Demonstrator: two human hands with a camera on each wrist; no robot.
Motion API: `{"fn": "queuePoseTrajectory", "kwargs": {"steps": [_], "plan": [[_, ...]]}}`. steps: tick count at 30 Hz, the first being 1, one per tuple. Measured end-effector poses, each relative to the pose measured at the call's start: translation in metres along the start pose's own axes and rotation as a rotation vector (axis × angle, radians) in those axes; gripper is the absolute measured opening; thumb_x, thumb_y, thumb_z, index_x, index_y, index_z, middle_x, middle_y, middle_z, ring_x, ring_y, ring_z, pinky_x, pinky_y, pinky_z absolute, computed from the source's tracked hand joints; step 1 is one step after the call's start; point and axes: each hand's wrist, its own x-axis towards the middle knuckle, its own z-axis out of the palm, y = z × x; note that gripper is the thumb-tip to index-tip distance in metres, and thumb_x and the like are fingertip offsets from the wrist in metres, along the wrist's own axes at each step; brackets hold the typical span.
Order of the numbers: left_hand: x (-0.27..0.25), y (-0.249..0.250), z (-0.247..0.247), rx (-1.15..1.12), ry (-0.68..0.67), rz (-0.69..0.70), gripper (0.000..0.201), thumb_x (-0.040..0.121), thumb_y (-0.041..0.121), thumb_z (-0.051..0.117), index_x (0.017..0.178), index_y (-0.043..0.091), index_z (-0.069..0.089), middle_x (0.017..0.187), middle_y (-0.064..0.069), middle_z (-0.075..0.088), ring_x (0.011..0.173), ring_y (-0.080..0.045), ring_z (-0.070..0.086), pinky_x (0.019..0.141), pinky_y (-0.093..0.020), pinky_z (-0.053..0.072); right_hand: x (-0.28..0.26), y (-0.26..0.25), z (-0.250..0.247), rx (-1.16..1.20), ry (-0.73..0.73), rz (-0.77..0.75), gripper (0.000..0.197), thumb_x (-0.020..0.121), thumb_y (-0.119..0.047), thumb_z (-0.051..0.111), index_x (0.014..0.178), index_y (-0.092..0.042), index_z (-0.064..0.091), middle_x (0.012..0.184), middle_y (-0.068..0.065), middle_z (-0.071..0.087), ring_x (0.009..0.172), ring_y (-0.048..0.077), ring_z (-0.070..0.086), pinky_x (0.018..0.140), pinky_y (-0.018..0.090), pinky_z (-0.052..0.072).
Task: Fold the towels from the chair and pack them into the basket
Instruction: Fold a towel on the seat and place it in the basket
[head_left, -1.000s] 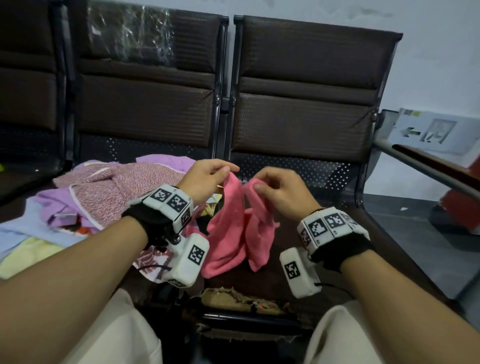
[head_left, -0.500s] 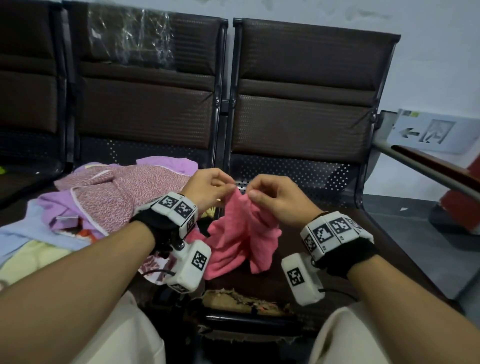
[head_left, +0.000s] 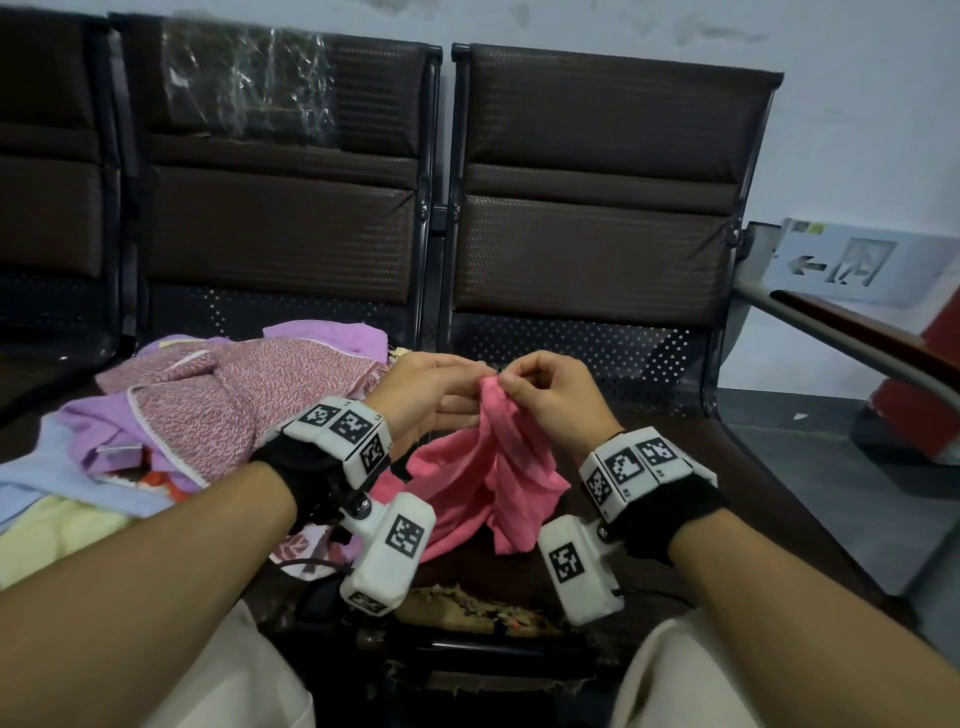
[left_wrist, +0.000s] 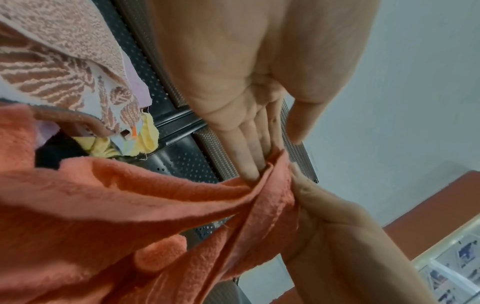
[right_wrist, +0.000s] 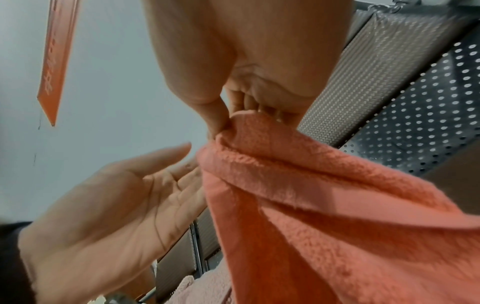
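in the head view, both hands meet above the right-hand seat of a row of dark chairs (head_left: 597, 156). the right hand (head_left: 550, 400) pinches the top of a pink towel (head_left: 483, 478) between thumb and curled fingers, so its grip is clamped on the cloth. the left hand (head_left: 426, 384) sits just beside it, touching the same gathered top edge; from here its fingers look bent toward the cloth. the pink towel hangs down from the pinch in long vertical folds, bunched and unfolded, its lower edge reaching the seat. on the seat to the left lies a heap of other towels (head_left: 208, 410): a speckled pink-and-white one on top, with purple, pale blue and yellow ones around and beneath it. no basket shows.

in the left wrist view, the left hand (left_wrist: 259, 82) shows its palm with fingers stretched out nearly straight, fingertips pressed against a ridge of the pink towel (left_wrist: 130, 205), which looks orange in this light; thumb apart. the right hand (left_wrist: 337, 226) holds the cloth from the other side. the towel's weave is nubbly, its edges slightly frayed.

in the right wrist view, the right hand (right_wrist: 246, 72) nips a small peak of the pink towel (right_wrist: 337, 205) between thumb and fingertips. the left hand (right_wrist: 109, 205) lies with palm spread, fingers against the fabric.
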Motion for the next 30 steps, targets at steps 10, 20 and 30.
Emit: {"fn": "queuePoseTrajectory", "kwargs": {"steps": [10,20,30], "plan": [[-0.003,-0.005,0.002,0.298,0.164,0.268,0.012,0.089,0.007,0.061,0.085,0.016,0.068,0.081,-0.012,0.07,0.075,-0.027,0.063,0.073,-0.041,0.055,-0.003,-0.006,-0.003,0.034,-0.064,-0.047,0.015,0.086,-0.017,0.068,0.074,-0.022,0.061,0.064,-0.009,0.061,0.058,-0.001,0.056,0.06,0.015,0.045],[-0.003,0.007,-0.027,0.041,0.455,0.281,0.024,0.091,-0.003,0.048,0.079,0.013,0.062,0.071,-0.005,0.061,0.059,-0.009,0.052,0.058,-0.021,0.043,-0.008,-0.007,-0.017,-0.386,-0.331,-0.084,0.023,0.068,-0.047,0.08,0.055,-0.036,0.064,0.052,-0.01,0.059,0.051,-0.002,0.05,0.051,0.023,0.041],[-0.013,0.014,-0.086,0.319,0.686,0.114,0.033,0.096,0.013,0.042,0.116,-0.009,0.057,0.088,-0.009,0.057,0.091,-0.022,0.048,0.094,-0.041,0.044,-0.024,0.017,-0.041,-1.251,-0.596,-0.027,0.057,0.064,-0.078,0.06,0.074,-0.022,0.065,0.065,-0.009,0.058,0.079,0.017,0.064,0.071,0.026,0.033]]}}
